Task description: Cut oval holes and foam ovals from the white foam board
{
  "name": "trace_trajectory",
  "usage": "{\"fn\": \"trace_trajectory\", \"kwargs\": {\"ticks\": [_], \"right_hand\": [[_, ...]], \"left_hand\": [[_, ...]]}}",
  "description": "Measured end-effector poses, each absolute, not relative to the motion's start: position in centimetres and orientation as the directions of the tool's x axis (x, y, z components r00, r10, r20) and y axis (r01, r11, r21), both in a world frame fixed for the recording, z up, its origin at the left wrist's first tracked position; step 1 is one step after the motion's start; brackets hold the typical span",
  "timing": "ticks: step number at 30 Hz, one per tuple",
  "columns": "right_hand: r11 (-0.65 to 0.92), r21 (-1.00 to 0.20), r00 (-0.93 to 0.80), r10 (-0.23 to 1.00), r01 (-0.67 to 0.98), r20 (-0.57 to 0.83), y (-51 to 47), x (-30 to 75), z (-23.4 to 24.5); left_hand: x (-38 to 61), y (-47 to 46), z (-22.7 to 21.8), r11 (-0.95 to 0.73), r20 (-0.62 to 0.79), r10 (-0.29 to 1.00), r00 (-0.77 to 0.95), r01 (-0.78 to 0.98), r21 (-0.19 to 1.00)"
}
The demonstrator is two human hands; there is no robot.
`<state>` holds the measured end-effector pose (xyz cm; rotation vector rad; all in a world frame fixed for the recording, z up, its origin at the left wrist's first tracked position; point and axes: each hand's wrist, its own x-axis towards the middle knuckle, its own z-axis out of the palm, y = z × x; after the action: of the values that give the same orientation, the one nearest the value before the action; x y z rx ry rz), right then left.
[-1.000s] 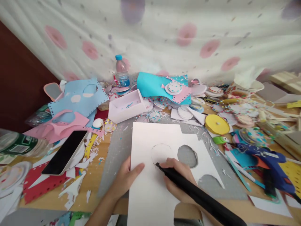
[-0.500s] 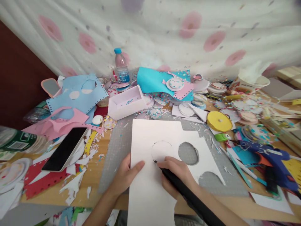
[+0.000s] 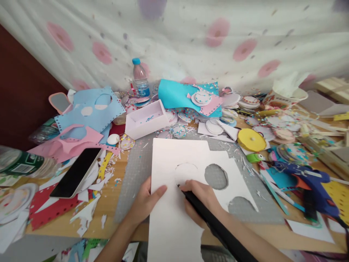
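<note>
A white board (image 3: 166, 214) with a ragged lower right edge extends over the table's front edge. It has a round hole and a curved notch on its right side. My left hand (image 3: 148, 198) grips its left edge, thumb on top and fingers underneath. My right hand (image 3: 203, 200) is closed around a long black pen-shaped tool (image 3: 207, 218). The tool's thin tip touches or nearly touches the board at the lower left of a faint circular outline. I cannot tell whether that outline is drawn or cut. Part of the outline is hidden by my right hand.
A grey cutting mat (image 3: 133, 174) lies under the board. To the left are a phone (image 3: 76, 173) and paper scraps; to the right, a blue glue gun (image 3: 308, 182) and a yellow disc (image 3: 251, 140). Behind stand a white box (image 3: 147, 118) and a water bottle (image 3: 141, 78).
The view has shifted slightly. My right hand and the tool's tip have moved very little, staying by the lower left of the circular outline. My left hand keeps its grip.
</note>
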<state>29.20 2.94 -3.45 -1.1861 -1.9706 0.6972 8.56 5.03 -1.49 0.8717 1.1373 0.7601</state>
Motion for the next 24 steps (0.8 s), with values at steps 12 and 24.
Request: {"fn": "trace_trajectory", "kwargs": {"ticks": [12, 24], "right_hand": [[0.366, -0.829, -0.345, 0.911, 0.424, 0.225, 3.3, 29.5, -2.4], [0.315, -0.868, -0.384, 0.910, 0.385, 0.160, 3.3, 30.4, -1.7]], "left_hand": [[8.7, 4.9, -1.3, 0.462, -0.428, 0.869, 0.250, -0.096, 0.882], [8.5, 4.9, -1.6, 0.456, -0.421, 0.872, 0.250, -0.103, 0.884]]}}
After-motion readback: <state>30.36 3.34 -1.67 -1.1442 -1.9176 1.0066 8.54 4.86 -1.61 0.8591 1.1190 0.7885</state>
